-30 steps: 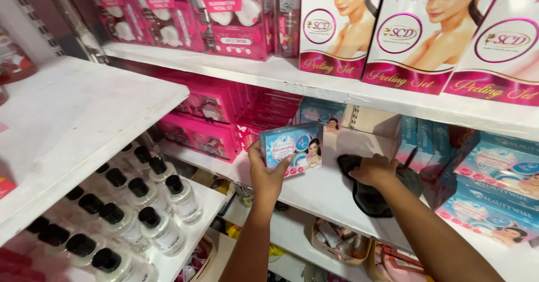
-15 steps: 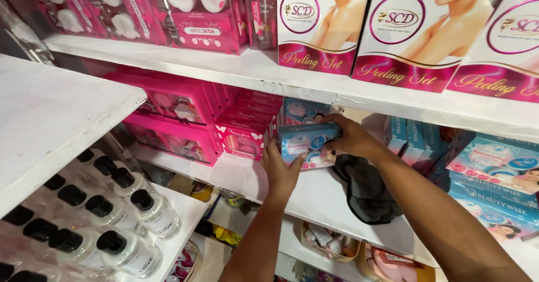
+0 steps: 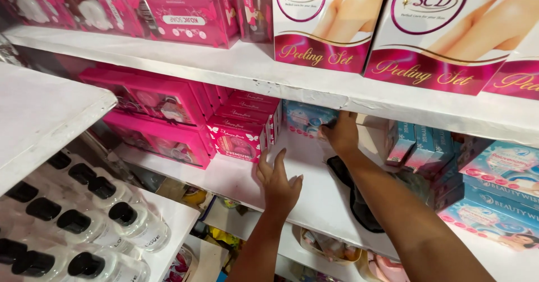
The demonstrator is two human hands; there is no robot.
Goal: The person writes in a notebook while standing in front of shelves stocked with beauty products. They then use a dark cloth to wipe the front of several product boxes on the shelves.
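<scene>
While left hand (image 3: 279,182) rests flat, right hand (image 3: 340,131) grips blue box (image 3: 303,118) deep on shelf (image 3: 314,186).

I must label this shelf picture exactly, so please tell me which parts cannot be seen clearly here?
- Head view: the light blue box is half hidden by the upper shelf and the right hand.
- The black cloth lies partly under the right forearm.
- The clear bottles are cut by the left edge.
- The left hand rests open, covering the shelf board.
</scene>
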